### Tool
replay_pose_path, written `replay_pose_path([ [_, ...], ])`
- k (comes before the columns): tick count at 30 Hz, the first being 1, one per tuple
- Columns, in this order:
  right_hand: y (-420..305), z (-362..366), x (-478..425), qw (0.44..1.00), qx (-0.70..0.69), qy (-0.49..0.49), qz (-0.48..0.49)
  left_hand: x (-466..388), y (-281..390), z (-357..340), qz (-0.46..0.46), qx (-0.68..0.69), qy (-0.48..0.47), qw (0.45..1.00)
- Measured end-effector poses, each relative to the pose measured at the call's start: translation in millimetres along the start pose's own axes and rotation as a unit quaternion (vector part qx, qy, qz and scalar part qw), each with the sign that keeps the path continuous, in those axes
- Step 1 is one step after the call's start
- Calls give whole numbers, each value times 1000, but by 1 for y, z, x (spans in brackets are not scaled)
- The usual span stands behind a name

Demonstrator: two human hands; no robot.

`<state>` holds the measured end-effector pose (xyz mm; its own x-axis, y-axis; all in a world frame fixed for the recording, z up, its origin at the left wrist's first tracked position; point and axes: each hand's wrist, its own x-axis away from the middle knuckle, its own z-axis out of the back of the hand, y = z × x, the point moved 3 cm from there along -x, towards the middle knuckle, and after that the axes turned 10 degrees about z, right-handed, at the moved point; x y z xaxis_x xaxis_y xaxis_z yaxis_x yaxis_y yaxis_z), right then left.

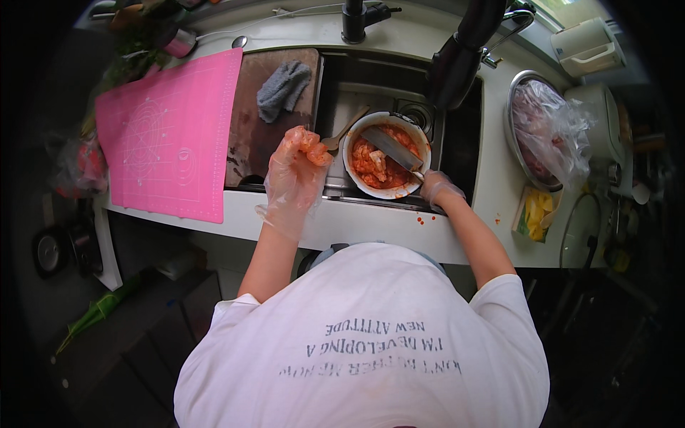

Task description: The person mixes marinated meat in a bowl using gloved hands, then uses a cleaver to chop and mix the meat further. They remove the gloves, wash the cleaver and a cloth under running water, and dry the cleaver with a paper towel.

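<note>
My left hand (296,163), in a clear plastic glove stained red, is raised left of the bowl with its fingers curled; whether it holds a piece of food cannot be told. My right hand (440,188), also gloved, grips the handle of a kitchen knife or cleaver (393,148) whose wide blade lies across the white enamel bowl (348,160). Red-coated food, seemingly meat (364,160), fills the bowl, with a paler piece (378,160) near its middle. The bowl stands in the steel sink (334,176). A spatula or spoon (333,143) lies between the bowl and my left hand.
A grey cloth (283,90) lies on a stained cutting board (251,144), beside a pink silicone mat (176,134). Black faucets (354,24) stand behind the sink. At right are a metal basin (514,125) of plastic-covered meat, a box with yellow contents (537,214) and a glass lid (580,232).
</note>
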<state>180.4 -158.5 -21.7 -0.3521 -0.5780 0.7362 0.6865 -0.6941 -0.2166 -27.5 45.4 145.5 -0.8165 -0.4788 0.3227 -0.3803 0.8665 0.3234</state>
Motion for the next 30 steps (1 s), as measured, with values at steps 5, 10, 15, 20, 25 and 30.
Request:
replay_pose_path([
  [5,17,22,2,986,-120,31,111,-6,0,22,18,-85,13,996],
  [10,3,28,28,874,-483,-1,46,-19,-35,36,106,-116,64,985],
  [15,-27,47,65,692,-715,-67,80,-27,-78,30,211,-159,124,957],
  [20,-49,51,91,569,-803,-107,141,-24,-98,15,287,-189,86,935],
  [25,-69,41,99,705,-697,-26,133,-28,-111,15,294,-193,109,930],
  [30,-95,38,105,907,-329,173,197,-30,-124,18,262,-220,100,934],
])
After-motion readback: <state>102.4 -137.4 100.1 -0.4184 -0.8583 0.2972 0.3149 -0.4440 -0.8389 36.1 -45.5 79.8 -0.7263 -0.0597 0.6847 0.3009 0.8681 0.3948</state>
